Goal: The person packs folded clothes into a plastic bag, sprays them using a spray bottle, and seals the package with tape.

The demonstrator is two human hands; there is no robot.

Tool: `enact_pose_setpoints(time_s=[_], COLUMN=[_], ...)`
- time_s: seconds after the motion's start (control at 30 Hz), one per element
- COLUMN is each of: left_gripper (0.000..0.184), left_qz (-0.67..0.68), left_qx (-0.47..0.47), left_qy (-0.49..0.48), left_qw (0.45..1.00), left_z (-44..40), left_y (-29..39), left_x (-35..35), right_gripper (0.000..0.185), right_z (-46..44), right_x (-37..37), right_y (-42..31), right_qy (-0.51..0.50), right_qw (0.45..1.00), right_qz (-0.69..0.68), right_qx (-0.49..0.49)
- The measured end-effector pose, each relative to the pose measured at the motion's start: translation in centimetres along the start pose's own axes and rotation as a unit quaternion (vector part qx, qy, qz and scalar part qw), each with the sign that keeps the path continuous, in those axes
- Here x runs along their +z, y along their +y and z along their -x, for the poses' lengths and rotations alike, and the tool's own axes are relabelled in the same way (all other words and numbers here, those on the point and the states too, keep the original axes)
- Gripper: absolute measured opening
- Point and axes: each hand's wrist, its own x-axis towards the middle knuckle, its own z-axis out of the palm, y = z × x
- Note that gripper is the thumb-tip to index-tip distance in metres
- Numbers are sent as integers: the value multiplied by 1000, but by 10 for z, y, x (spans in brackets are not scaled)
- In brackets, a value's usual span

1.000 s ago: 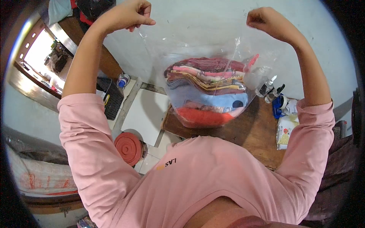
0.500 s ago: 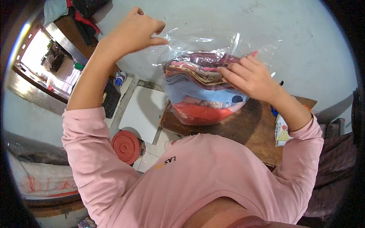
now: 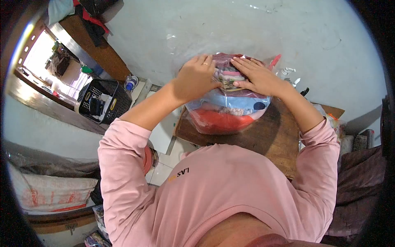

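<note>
A clear plastic bag [image 3: 230, 107] packed with folded clothes stands on the wooden table [image 3: 275, 140]. Through the plastic show maroon, pink, striped, light blue and red layers of folded clothes [image 3: 224, 101]. My left hand [image 3: 199, 76] lies on the upper left of the bag, fingers stretched out and a ring on one of them. On the upper right, my right hand [image 3: 259, 78] presses flat against the plastic with fingers spread. A gap separates the two hands. The loose top of the bag rises behind them toward the wall, and a pink-red strip [image 3: 275, 61] sticks up near my right hand.
A black perforated basket [image 3: 98, 101] with items inside stands to the left, with a blue and white roll-like item [image 3: 131, 83] beside it. Below is a red round lid [image 3: 147, 160], partly behind my sleeve. A pale wall [image 3: 321, 53] rises behind the table.
My left hand has come down from above the bag's left side onto its top. My right hand has flattened against the plastic, and the bag's raised upper part has sunk.
</note>
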Motion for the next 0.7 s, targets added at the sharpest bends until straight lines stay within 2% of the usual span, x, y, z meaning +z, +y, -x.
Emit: enact_pose_setpoints(time_s=[0.1, 0.2, 0.3, 0.4, 0.57, 0.7], left_gripper=[38, 30, 23, 22, 27, 28], left_qz=[14, 2, -8, 57, 63, 87], left_qx=[-12, 26, -13, -89, -7, 6], left_qy=[-70, -53, -135, -204, -195, -120], left_qw=[997, 998, 991, 973, 979, 989], left_z=[-7, -29, -38, -47, -39, -12], left_y=[5, 7, -9, -14, -25, -15], left_x=[-1, 8, 41, 54, 58, 52], right_gripper=[67, 61, 51, 47, 48, 49], right_z=[-12, -32, -45, -50, -44, -17], right_x=[4, 5, 6, -2, -13, 15], right_y=[6, 14, 15, 20, 33, 24], right_qy=[4, -9, -65, -146, -191, -71], right_qw=[994, 991, 979, 963, 950, 963], right_qz=[-93, -94, -149, -185, -229, -248], right_qx=[57, 90, 120, 129, 97, 84])
